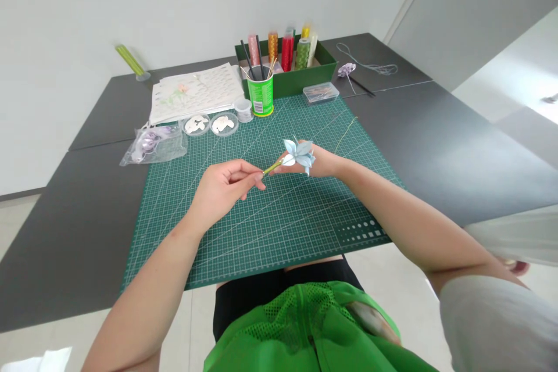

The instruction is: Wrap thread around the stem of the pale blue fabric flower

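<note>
A pale blue artificial flower (299,153) with a green-wrapped stem is held above the green cutting mat (261,232), its petals pointing right. My left hand (226,186) pinches the lower end of the stem between thumb and fingers. Behind the flower, my right hand (320,161) has its fingertips closed on the stem just below the petals; the bloom hides part of these fingers. A thin yellow-green thread (346,135) lies on the mat beyond my right wrist.
Along the back stand a green can (261,96) with sticks, a green box (305,78) of thread spools and a clear case (321,93). Paper sheets (196,93), dishes of white pieces (224,124) and a plastic bag (154,144) lie left. A purple flower (347,70) lies right.
</note>
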Available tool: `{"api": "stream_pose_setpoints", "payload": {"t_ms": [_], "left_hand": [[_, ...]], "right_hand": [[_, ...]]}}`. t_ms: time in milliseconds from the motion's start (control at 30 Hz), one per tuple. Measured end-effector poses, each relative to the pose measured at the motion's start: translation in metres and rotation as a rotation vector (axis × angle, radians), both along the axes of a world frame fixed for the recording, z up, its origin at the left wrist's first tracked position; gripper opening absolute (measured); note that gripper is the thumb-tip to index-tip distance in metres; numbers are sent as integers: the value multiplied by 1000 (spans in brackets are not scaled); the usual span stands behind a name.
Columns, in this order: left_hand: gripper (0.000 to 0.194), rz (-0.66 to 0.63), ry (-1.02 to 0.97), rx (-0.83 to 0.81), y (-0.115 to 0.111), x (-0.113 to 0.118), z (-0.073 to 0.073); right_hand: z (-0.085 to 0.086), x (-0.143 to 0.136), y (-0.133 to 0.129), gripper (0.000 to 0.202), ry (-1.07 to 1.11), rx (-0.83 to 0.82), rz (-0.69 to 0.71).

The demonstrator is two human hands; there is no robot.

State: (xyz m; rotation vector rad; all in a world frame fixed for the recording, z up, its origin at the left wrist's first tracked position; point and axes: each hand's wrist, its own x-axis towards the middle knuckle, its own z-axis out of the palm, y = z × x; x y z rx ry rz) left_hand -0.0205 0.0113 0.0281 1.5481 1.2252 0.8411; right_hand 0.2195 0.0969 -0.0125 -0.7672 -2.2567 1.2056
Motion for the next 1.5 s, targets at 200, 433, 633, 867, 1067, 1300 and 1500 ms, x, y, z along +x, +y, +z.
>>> {"api": "stream_pose_setpoints", "payload": {"t_ms": [200,433,633,867,1067,1300,1500], "left_hand": [[30,160,-122,17,5,-2,-7],[31,246,-247,-26,9,-3,-5],[34,262,-292,-57,12,-6,-6],[30,263,-318,-81,10,-3,-5],[34,246,-314,-110,12,-2,-10],[34,159,-388,-233,10,4,-17],[35,125,-484,-318,4,13,-15]], "right_hand": [[2,-1,-3,26,-37,-63,46],[5,-4,-2,26,101,-145,-29],[6,9,10,32,431,-385,-242],[2,31,32,27,-386,255,-815],[4,6,9,31,-257,552,-662],[4,-40,-38,35,456,-277,-70],[3,-48,-48,29,568,-353,-178]]}}
